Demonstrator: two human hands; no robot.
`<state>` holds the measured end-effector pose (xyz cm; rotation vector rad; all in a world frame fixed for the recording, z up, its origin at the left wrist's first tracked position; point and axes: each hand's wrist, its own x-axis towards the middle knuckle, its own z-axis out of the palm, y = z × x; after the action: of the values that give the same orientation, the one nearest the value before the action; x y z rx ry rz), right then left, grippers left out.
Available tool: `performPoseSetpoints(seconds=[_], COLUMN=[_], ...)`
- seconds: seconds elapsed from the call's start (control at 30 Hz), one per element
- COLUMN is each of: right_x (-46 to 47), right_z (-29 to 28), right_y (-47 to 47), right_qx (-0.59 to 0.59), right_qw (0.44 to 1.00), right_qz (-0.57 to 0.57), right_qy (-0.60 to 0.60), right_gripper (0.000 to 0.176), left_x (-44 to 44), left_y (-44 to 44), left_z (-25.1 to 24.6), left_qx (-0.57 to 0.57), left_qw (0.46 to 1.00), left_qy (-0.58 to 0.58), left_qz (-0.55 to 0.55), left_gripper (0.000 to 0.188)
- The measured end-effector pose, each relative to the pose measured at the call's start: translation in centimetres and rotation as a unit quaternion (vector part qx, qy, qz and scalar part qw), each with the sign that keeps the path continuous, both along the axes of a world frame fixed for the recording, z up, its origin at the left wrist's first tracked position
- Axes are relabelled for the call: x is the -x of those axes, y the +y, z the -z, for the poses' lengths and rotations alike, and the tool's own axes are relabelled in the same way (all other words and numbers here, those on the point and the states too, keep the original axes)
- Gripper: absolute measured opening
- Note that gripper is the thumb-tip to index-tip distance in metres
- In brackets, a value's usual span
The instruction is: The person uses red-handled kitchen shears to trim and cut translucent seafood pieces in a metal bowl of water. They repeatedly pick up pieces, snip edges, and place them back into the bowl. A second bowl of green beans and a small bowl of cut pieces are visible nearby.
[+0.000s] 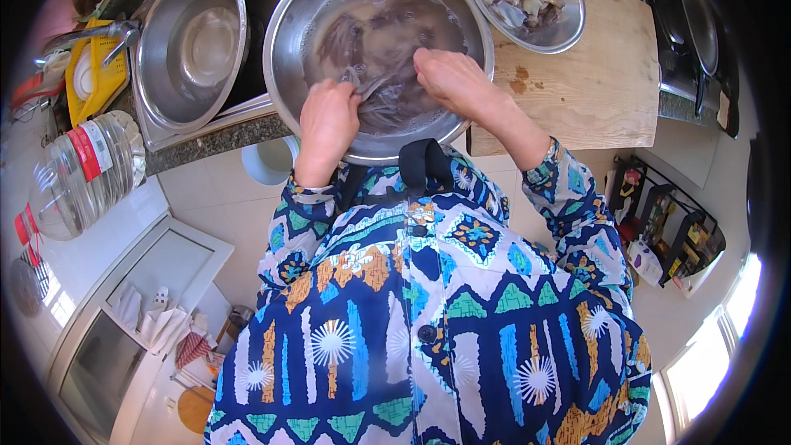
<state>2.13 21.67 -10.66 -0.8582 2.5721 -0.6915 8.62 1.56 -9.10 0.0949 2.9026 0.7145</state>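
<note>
In front of me a wide stainless-steel basin holds cloudy, greyish water with dark, limp pieces in it that look like squid. My left hand is at the basin's near left side, its fingers closed on a slippery, translucent grey piece that trails into the water. Over the right part of the basin is my right hand, fingers bent and thumb drawn in; whether a piece is pinched between the fingertips is hidden. More pieces lie under the water between both hands.
A smaller steel bowl of cut squid-like pieces stands on a wooden board at right. To the left, a second steel basin tilts by the faucet. A large plastic bottle and yellow basket are further left; a pan is far right.
</note>
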Motion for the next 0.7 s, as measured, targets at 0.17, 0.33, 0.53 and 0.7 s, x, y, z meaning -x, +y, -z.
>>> performPoseSetpoints(seconds=[0.17, 0.33, 0.53, 0.7], right_x=[1.5, 2.3, 3.6, 2.9], right_z=[0.4, 1.9, 1.2, -0.7], right_y=[-1.8, -3.3, -1.1, -0.7], right_qx=[-0.036, -0.084, 0.134, 0.28], right_qw=[0.992, 0.988, 0.981, 0.865], right_qz=[0.01, -0.008, 0.103, 0.155], right_qy=[0.118, 0.131, -0.091, -0.386], right_gripper=[0.02, 0.012, 0.015, 0.019], left_x=[-0.2, 0.7, 0.7, 1.7], left_y=[1.2, 2.4, 2.4, 3.1], left_z=[-0.2, 0.5, 0.3, -0.6], left_qx=[0.13, -0.008, -0.029, -0.192], left_qw=[0.989, 0.989, 0.995, 0.975], left_qy=[0.056, 0.127, 0.097, 0.049], left_qz=[0.034, 0.079, 0.025, -0.105], left_gripper=[0.025, 0.023, 0.017, 0.026])
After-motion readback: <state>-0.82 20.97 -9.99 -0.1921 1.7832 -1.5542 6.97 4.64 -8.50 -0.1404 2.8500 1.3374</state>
